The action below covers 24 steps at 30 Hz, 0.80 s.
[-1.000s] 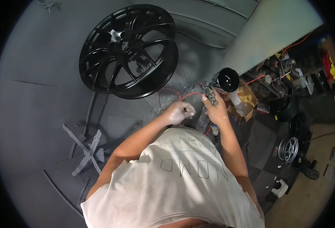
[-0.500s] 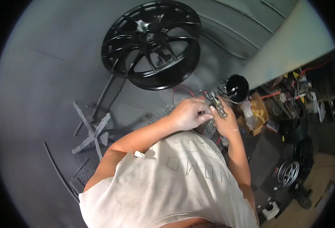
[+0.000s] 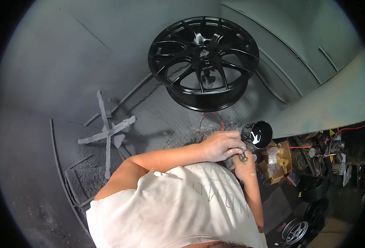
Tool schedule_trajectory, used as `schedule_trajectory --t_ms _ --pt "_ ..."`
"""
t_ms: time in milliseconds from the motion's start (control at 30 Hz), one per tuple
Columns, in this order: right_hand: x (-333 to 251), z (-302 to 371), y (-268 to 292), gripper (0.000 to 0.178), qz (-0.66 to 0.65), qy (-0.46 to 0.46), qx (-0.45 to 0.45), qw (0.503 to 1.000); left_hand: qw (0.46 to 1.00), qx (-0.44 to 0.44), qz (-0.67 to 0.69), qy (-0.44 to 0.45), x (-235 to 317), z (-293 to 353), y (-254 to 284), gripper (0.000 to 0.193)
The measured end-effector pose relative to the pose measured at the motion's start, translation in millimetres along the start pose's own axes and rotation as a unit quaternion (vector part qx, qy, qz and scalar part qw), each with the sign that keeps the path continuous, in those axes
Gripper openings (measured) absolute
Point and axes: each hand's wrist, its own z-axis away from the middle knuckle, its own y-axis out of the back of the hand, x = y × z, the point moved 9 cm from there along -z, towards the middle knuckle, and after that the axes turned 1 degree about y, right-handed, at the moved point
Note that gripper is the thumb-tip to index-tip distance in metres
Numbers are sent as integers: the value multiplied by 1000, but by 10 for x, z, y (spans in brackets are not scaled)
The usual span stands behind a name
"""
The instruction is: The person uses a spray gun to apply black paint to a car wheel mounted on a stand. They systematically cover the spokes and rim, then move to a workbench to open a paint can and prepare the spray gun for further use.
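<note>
Close in front of my shirt, my right hand is closed round a spray gun, its metal rear end showing between my hands. An open black cup on the gun has a glossy dark inside with a bright reflection. My left hand, dusted with pale powder, reaches across with curled fingers closed on the gun's back end; the exact part under the fingertips is hidden. Beyond both hands is a glossy black multi-spoke wheel rim, face up and tilted slightly toward me.
To the left is a grey, paint-crusted cross-shaped stand. A red hose loops on the floor below the rim. At right are an open cardboard box, cluttered shelves, tyres and a silver wheel. Grey walls curve around.
The view has turned, so the rim sits further right and lower. My left hand has closed in over the gun's rear, which showed more openly before. The cup remains beside my right hand.
</note>
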Motion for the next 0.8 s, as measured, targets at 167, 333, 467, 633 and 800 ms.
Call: schedule_trajectory --t_ms 167,333,467,633,800 --pt "-424 -180 -8 58 -75 50 -22 996 998 47 1 -42 52 118 414 27" --pt "-1584 -449 127 59 -79 112 -26 990 953 -179 205 136 -651 440 420 33" --pt "-2580 -856 -31 63 -64 153 -42 985 840 -275 375 281 -1785 1132 359 44" --pt "-3460 -1523 -262 38 39 166 -21 985 824 -173 210 496 -3272 1933 830 40" --pt "-3872 -2191 -500 27 84 143 21 986 722 32 331 607 -4241 2449 1336 18"
